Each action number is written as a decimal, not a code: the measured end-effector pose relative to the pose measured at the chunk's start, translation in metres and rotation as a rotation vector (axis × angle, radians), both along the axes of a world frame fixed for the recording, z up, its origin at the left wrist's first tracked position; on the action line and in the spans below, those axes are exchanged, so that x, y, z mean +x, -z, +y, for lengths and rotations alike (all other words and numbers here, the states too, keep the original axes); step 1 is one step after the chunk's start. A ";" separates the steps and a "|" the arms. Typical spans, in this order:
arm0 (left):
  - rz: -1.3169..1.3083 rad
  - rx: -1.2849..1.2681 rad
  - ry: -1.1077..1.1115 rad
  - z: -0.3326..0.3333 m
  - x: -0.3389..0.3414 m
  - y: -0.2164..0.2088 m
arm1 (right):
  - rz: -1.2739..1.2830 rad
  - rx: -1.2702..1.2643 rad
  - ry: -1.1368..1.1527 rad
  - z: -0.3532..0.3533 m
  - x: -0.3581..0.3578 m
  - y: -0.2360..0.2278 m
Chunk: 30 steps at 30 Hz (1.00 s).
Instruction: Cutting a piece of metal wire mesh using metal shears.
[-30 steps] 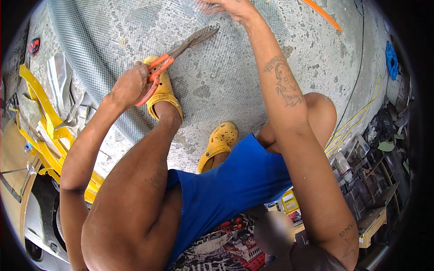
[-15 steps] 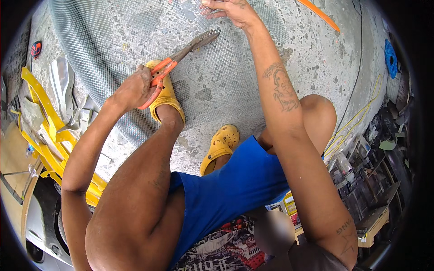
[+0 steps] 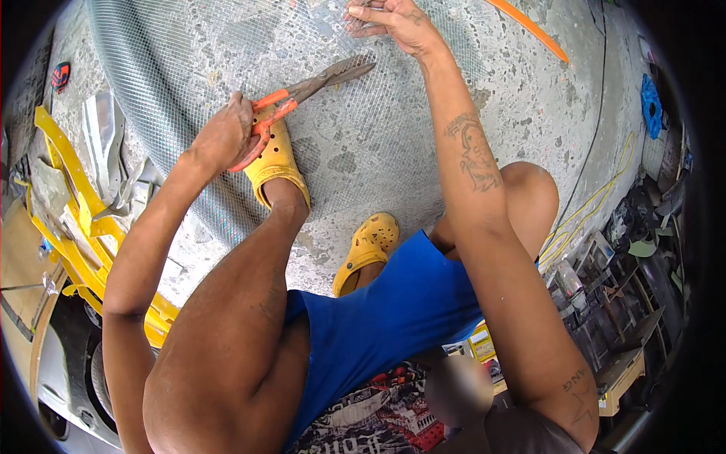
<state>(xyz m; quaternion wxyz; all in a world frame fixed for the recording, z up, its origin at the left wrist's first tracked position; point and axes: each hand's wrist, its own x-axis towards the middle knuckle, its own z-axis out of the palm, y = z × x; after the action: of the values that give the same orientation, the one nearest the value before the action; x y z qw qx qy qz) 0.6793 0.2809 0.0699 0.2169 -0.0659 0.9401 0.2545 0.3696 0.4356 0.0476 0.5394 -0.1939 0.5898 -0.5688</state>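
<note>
My left hand [image 3: 224,136] is wrapped round the orange handles of a pair of metal snips [image 3: 333,78]. The dark blades point right and lie over a sheet of wire mesh [image 3: 302,34], their tips at its wires. At the upper edge, my right hand [image 3: 397,24] has thumb and fingers pinched together on the mesh. The mesh curls into a thick roll [image 3: 140,83] on the left. A yellow clog [image 3: 278,155] on my foot stands on the mesh, just behind the snips; the other clog [image 3: 368,246] is farther right.
Yellow painted metal parts [image 3: 76,189] and grey sheet pieces [image 3: 102,144] lie at the left, near a red-and-black tool [image 3: 60,76]. An orange strip [image 3: 529,29] lies at the upper right. A yellow cord [image 3: 605,193], a blue roll [image 3: 651,106] and cluttered parts [image 3: 612,280] line the right side.
The snips have shifted slightly right, their tips a little lower. My right hand has come slightly down and right, its fingers still pinched at the mesh.
</note>
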 end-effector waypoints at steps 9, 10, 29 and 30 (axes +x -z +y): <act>-0.097 -0.071 0.035 0.005 -0.016 0.001 | -0.008 -0.008 0.052 -0.003 0.005 -0.003; -0.095 -0.070 0.037 0.007 -0.016 0.000 | -0.007 -0.006 0.055 -0.002 0.005 -0.003; -0.235 0.086 -0.049 0.025 -0.029 -0.030 | -0.027 0.054 0.092 -0.005 -0.002 0.010; -0.266 0.127 -0.076 0.028 -0.029 -0.030 | -0.053 0.042 0.096 -0.005 -0.003 0.010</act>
<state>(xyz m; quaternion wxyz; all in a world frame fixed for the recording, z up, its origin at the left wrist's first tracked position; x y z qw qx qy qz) 0.6506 0.3086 0.1002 0.3335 -0.1206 0.8819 0.3104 0.3671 0.4302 0.0377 0.5307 -0.1390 0.5958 -0.5865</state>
